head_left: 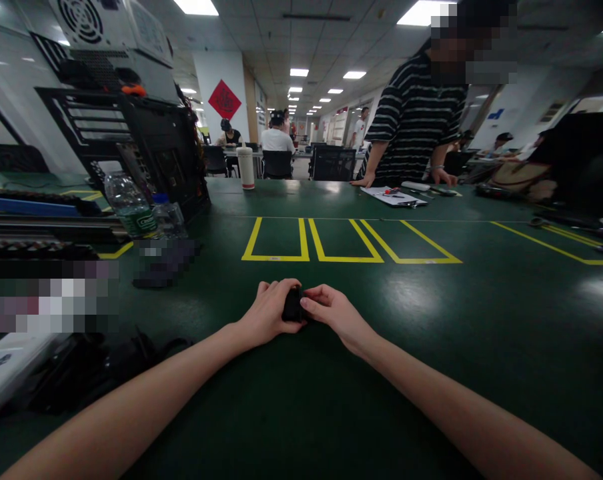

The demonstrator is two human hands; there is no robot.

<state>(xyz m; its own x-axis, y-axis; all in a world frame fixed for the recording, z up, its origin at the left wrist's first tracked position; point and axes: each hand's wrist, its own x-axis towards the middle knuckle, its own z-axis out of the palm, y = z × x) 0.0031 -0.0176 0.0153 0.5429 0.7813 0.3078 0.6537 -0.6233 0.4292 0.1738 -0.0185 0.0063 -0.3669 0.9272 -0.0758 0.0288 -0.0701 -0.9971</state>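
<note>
The black object (292,306) between my hands is small, dark all over and roughly block-shaped, with a flat, dull face toward me and a straight upright edge along its right side; it is too dim for me to make out any markings, seams or openings on it. It sits right in front of me, over the green tabletop (331,407), on the near side of the yellow tape outlines (275,258) and apart from them; whether its underside touches the surface, I cannot tell. My left hand (271,308) is curved around it from the left, fingers over its top and thumb by its lower edge, so the object lies in the hollow of that grip, held, with its dark face showing in the gap. My right hand (339,313) comes in from the other side, its thumb and fingertips drawn close together at the object's right edge; I cannot tell whether they pinch a part of it or only rest against it. Off to the left, well apart from my fingers, stand a clear bottle (126,197) and a blue-capped bottle (167,217).
</note>
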